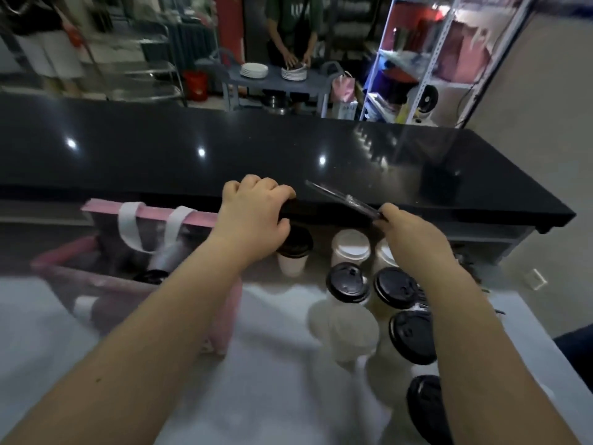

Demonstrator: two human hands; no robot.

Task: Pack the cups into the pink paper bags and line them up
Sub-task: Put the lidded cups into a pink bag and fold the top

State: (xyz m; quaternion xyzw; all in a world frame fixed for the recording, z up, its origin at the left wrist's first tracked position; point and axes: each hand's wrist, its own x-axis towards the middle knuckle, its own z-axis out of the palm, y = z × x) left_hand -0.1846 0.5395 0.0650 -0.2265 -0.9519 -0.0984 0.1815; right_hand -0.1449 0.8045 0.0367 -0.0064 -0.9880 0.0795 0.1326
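A pink paper bag (106, 210) with white handles stands open at the left on the white work surface, and a black lid (150, 277) shows inside it. Several white cups crowd the right side, some with black lids (348, 282), some with white lids (350, 245). My left hand (253, 213) curls over the front edge of the black counter (417, 162), just above a black-lidded cup (293, 252). My right hand (407, 229) pinches the end of a thin flat dark object (340, 195), possibly a phone, tilted over the counter edge.
A glossy black counter runs across the view above the cups. Behind it a person handles stacks of white plates (253, 70) on a grey cart. A metal shelf rack (426, 59) stands at the back right, with another pink bag (343, 86) on the floor beside it.
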